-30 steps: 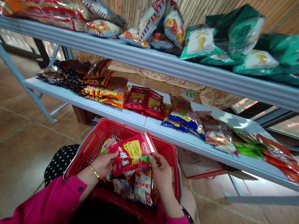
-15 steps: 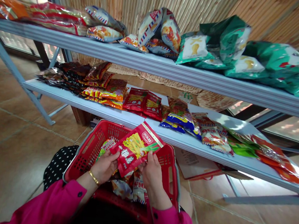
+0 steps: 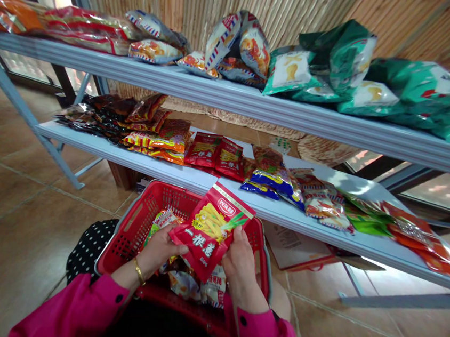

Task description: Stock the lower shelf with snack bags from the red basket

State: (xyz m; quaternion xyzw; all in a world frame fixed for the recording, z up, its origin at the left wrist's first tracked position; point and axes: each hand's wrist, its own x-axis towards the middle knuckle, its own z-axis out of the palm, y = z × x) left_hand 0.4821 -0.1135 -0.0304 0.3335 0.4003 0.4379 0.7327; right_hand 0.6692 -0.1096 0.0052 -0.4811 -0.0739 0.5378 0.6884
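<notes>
Between my two hands, a red snack bag [image 3: 212,229] with yellow sticks printed on it is held tilted, its front facing up at me. My left hand [image 3: 162,250] pinches its lower left corner, thumb on top. On the right edge, my right hand [image 3: 239,261] grips it with the thumb over the front. Below the bag stands a red plastic basket [image 3: 122,243] with perforated walls. Several other snack bags lie in the basket, among them a green and white one [image 3: 158,223] and a white and red one [image 3: 215,285], partly covered.
Beyond the basket, the lower shelf [image 3: 90,146] carries several snack bags, including matching red bags [image 3: 204,150] and blue and yellow bags [image 3: 270,173]. The upper shelf [image 3: 138,73] holds green bags [image 3: 418,92] and others. A cardboard box [image 3: 293,248] sits under the lower shelf.
Both hands have shifted the red snack bag slightly to the right and turned it a little more upright. The bags on the shelves stay where they were.
</notes>
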